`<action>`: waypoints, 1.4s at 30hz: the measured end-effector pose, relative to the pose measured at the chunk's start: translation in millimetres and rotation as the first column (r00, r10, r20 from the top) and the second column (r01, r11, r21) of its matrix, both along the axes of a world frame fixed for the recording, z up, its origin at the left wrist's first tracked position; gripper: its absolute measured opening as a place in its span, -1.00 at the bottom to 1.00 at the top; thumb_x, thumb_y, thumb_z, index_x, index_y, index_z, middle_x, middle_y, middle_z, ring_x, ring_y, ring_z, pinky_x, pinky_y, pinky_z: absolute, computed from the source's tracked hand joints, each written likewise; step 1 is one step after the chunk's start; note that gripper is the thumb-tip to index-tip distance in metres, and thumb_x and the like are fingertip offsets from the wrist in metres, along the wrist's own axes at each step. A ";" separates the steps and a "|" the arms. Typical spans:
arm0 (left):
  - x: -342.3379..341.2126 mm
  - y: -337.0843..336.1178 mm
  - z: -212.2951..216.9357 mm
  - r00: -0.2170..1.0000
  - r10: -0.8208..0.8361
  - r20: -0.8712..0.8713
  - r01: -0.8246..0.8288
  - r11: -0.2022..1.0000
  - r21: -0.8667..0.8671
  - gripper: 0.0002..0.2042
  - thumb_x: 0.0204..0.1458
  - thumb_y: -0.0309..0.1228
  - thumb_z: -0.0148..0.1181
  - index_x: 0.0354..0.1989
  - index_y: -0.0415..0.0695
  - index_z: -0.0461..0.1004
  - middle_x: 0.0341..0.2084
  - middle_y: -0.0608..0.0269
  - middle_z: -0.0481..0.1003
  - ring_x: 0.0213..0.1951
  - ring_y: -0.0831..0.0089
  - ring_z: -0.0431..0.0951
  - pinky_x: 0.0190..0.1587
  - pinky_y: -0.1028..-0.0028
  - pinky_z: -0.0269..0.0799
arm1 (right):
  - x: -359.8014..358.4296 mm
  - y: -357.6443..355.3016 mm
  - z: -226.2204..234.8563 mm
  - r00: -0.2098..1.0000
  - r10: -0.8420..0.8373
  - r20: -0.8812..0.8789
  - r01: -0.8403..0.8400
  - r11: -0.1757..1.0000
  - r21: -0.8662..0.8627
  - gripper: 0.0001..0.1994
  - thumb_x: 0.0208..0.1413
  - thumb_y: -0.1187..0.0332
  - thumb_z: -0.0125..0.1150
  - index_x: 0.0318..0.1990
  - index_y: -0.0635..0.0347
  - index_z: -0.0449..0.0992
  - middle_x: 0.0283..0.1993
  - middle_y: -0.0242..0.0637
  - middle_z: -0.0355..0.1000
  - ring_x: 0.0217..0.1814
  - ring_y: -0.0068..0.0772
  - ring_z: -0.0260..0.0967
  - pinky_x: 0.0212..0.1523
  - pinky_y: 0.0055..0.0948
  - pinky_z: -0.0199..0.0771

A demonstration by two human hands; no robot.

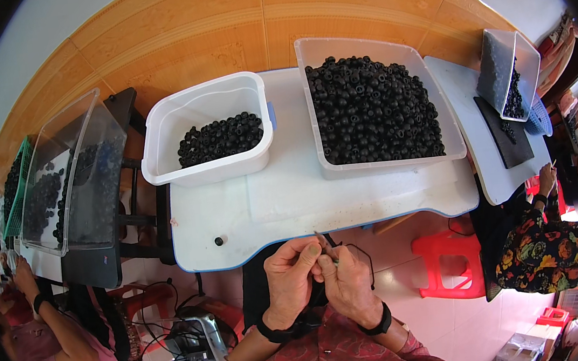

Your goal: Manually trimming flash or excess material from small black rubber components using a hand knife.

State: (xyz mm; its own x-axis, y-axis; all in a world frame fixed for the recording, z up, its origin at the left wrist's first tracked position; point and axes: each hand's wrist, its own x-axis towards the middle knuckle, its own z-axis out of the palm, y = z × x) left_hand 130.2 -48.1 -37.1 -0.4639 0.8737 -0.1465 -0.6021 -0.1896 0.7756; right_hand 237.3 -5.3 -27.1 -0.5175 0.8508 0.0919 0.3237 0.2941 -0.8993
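Note:
My left hand and my right hand meet just off the table's front edge, fingers closed and thumbs drawn in. A thin dark pointed tool sticks up between them and seems to be in my right hand, where a bit of green also shows. Whatever my left fingers pinch is hidden. Ahead on the white table stand a white tub with some black ring-like parts and a larger translucent bin heaped with the same parts. One single black part lies near the table's front left corner.
At the left, a person in pink sits by a dark table with a clear bin. To the right, a person in a flowered top works beside a tilted bin. A red stool stands right of me; cables and a device lie left.

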 end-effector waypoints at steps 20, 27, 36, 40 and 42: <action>-7.4 -3.1 4.4 0.942 -0.220 0.255 0.212 0.976 0.059 -0.82 0.18 -0.43 0.09 -0.15 -0.27 0.51 -0.58 0.31 0.44 -0.58 0.58 0.38 -0.49 0.58 0.32 | 4.8 3.7 9.9 0.908 -0.131 -0.398 -0.036 0.922 -0.385 -0.79 0.23 0.30 0.12 -0.26 0.26 0.31 -0.55 -0.42 0.38 -0.60 -0.75 0.23 -0.62 -0.68 0.22; -17.5 -2.8 -1.4 0.881 -0.315 0.354 0.314 0.947 0.061 -0.80 0.17 -0.38 0.11 -0.18 -0.27 0.52 -0.61 0.32 0.42 -0.62 0.61 0.35 -0.57 0.62 0.26 | 7.5 5.1 5.3 0.891 -0.088 -0.445 -0.096 0.922 -0.374 -0.83 0.25 0.34 0.09 -0.30 0.24 0.31 -0.59 -0.46 0.31 -0.64 -0.75 0.18 -0.65 -0.68 0.16; -43.4 11.6 22.8 0.967 -0.207 0.150 0.222 0.971 -0.085 -0.81 0.16 -0.43 0.11 -0.15 -0.29 0.52 -0.50 0.23 0.51 -0.60 0.62 0.41 -0.55 0.64 0.34 | 5.6 8.3 0.3 0.905 -0.134 -0.404 -0.051 0.908 -0.416 -0.90 0.24 0.42 0.04 -0.26 0.27 0.34 -0.63 -0.47 0.26 -0.68 -0.71 0.14 -0.66 -0.68 0.12; -76.6 37.1 47.5 0.902 0.181 -0.392 -0.217 0.975 -0.050 -0.82 0.14 -0.47 0.12 -0.14 -0.28 0.54 -0.50 0.28 0.49 -0.59 0.66 0.39 -0.55 0.64 0.35 | 8.3 11.9 -0.5 0.910 -0.234 -0.343 0.046 0.878 -0.477 -0.90 0.23 0.43 0.05 -0.27 0.27 0.33 -0.65 -0.46 0.25 -0.70 -0.70 0.14 -0.68 -0.68 0.12; -96.6 53.1 55.2 0.785 0.328 -0.525 -0.379 0.926 0.012 -0.81 0.13 -0.49 0.14 -0.12 -0.25 0.54 -0.46 0.29 0.49 -0.59 0.67 0.38 -0.55 0.64 0.34 | 10.7 13.3 -2.8 0.908 -0.238 -0.344 0.053 0.881 -0.470 -0.90 0.23 0.43 0.05 -0.28 0.27 0.33 -0.66 -0.46 0.24 -0.70 -0.70 0.14 -0.68 -0.68 0.11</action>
